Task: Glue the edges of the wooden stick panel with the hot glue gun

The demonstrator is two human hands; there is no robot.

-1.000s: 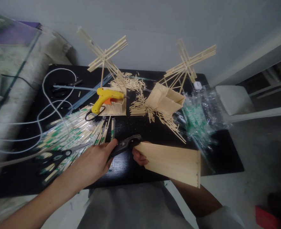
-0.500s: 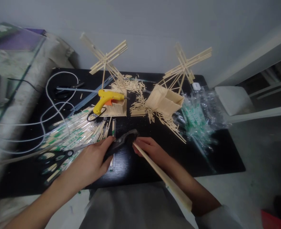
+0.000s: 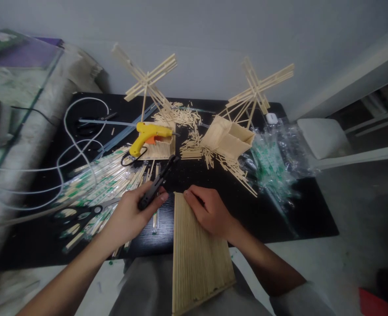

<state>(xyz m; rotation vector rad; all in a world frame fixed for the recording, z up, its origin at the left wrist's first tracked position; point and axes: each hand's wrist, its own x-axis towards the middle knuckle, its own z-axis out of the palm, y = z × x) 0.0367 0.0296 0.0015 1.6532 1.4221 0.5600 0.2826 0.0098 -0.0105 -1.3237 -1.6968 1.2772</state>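
My left hand (image 3: 136, 213) is closed around a black pliers-like tool (image 3: 157, 182), whose head points up and away over the black table. My right hand (image 3: 210, 210) grips the upper right edge of a flat panel of wooden sticks (image 3: 199, 259) laid side by side. The panel's broad face is turned up, and its lower end hangs over my lap. Tool and panel are apart. Beyond my hands, a yellow glue gun (image 3: 148, 135) lies on a wooden-stick base (image 3: 159, 150). To its right stands an open box of sticks (image 3: 228, 136).
Two stick-built windmill crosses (image 3: 147, 79) rise at the back. Wrapped chopsticks (image 3: 105, 184) and black-handled scissors (image 3: 82, 215) lie at left, near a looping white cable (image 3: 60, 169). Cut sticks (image 3: 194, 147) are scattered mid-table. Plastic wrappers (image 3: 269, 153) are heaped at right on the black table (image 3: 299, 215).
My right hand has turned the panel from edge-on to face-up and shifted it left. My left hand has drawn the pliers-like tool away, its head now pointing upward.
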